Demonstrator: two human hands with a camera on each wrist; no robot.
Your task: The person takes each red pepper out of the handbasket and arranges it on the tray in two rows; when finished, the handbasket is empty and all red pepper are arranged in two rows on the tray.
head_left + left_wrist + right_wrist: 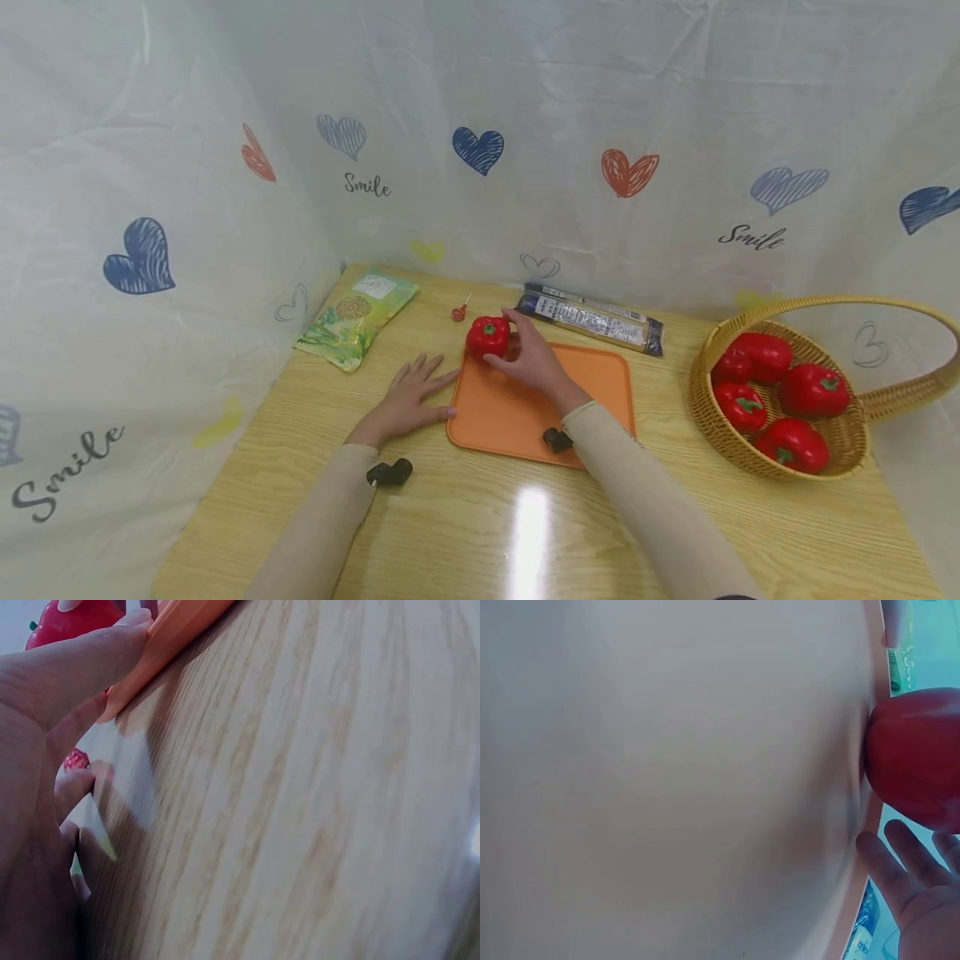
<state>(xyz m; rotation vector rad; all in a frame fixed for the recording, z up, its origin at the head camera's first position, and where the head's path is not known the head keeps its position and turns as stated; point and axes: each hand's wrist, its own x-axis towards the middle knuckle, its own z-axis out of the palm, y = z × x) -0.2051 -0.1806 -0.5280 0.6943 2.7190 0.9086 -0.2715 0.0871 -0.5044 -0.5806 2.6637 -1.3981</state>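
Note:
A red bell pepper (487, 337) with a green stem is at the far left corner of the orange tray (525, 417). My right hand (532, 360) holds it from the right, thumb on the near side and index finger on the far side. In the right wrist view the other fingers (900, 862) extend beside the pepper (915, 757). Flat on the table, my left hand (408, 398) spreads its fingers left of the tray. Its thumb reaches the tray's left edge, and in the left wrist view it overlaps the tray (176, 634).
A wicker basket (708, 417) with several red peppers stands at the right. Behind the tray lie dark long packets (592, 318). A red lollipop (458, 313) lies behind the pepper, and a green-yellow bag (356, 317) is at the far left. A printed curtain bounds the table.

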